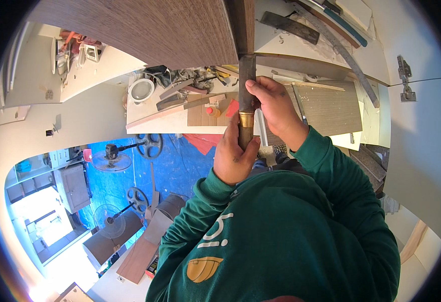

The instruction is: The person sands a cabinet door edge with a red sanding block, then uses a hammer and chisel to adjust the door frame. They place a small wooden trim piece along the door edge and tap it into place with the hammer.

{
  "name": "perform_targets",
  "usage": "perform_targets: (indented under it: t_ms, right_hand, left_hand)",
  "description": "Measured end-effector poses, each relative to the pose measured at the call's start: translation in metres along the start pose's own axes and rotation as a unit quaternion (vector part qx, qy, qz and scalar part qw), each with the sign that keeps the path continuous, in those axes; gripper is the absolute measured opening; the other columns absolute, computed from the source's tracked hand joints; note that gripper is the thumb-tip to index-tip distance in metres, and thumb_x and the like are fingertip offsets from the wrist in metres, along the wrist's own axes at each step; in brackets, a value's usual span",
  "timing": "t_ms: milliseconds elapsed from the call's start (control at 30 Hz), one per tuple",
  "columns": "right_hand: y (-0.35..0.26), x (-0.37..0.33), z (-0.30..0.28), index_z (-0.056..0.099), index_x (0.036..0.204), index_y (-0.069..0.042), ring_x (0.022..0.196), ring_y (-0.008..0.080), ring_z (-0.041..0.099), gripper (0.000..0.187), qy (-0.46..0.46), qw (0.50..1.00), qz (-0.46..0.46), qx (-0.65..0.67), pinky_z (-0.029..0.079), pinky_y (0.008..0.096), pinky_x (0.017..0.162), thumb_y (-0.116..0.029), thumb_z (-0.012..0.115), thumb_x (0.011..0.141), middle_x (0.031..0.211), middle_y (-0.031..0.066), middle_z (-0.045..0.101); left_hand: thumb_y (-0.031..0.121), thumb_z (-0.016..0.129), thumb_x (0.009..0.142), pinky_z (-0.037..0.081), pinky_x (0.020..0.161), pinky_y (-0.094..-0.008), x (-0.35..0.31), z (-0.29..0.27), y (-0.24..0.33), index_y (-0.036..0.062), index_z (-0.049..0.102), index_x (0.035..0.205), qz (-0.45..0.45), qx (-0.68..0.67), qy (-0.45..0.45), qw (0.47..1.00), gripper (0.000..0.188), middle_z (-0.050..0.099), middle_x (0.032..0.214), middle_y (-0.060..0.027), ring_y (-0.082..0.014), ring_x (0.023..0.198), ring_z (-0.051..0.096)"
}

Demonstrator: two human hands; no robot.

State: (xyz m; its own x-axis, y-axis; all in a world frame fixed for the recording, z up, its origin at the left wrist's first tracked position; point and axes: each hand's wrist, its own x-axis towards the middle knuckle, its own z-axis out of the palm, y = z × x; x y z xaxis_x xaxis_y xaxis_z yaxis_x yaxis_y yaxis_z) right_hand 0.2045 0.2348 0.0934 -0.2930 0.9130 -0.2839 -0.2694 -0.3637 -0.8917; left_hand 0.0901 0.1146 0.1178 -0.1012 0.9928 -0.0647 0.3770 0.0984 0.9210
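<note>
In front of my body I hold a dark, narrow bar [247, 70] with a brass-coloured collar [246, 119] near its lower end. Its exact kind I cannot make out. My left hand [233, 158] is closed round the lower part, just under the collar, with fingers on one side and thumb on the other. Higher up, my right hand [276, 105] grips the bar, its thumb lying on the front face. The bar's upper end meets the lower edge of a large brown wood-grain panel assembly [145, 27]; whether they touch I cannot tell.
Behind my hands, a cluttered white worktop [155, 123] bears a red-capped bottle [212, 111], wood offcuts and a round white fitting [141, 90]. A wood-grain board [328, 108] lies at right. Two fans [111, 158] stand on blue floor sheeting [180, 161] at left.
</note>
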Motion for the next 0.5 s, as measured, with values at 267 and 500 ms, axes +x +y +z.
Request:
perform_targets:
  t_ms: [267,500]
  right_hand:
    - [0.0,-0.0007,0.0029,0.065,0.089,-0.005,0.063,0.0049,0.049,0.021,0.002,1.0,0.008,0.026,0.041,0.0237,0.056,-0.022,0.06,0.099,0.073,-0.0038,0.057]
    - [-0.0048,-0.0024,0.0035,0.065,0.089,-0.005,0.064,0.0049,0.05,0.021,-0.007,1.0,0.006,0.012,0.042,0.0245,0.057,-0.022,0.06,0.099,0.073,-0.0041,0.057]
  left_hand:
    - [0.014,0.068,0.086,0.053,0.084,-0.0434,-0.0003,-0.0005,-0.0041,-0.0071,0.038,0.143,-0.028,-0.002,-0.006,1.0,0.068,0.063,0.113,-0.0313,-0.0441,0.101,0.067]
    - [0.013,0.068,0.085,0.053,0.083,-0.0426,-0.0001,-0.0022,-0.0051,-0.0068,0.038,0.143,-0.012,0.014,-0.001,1.0,0.068,0.063,0.11,-0.0304,-0.0434,0.1,0.067]
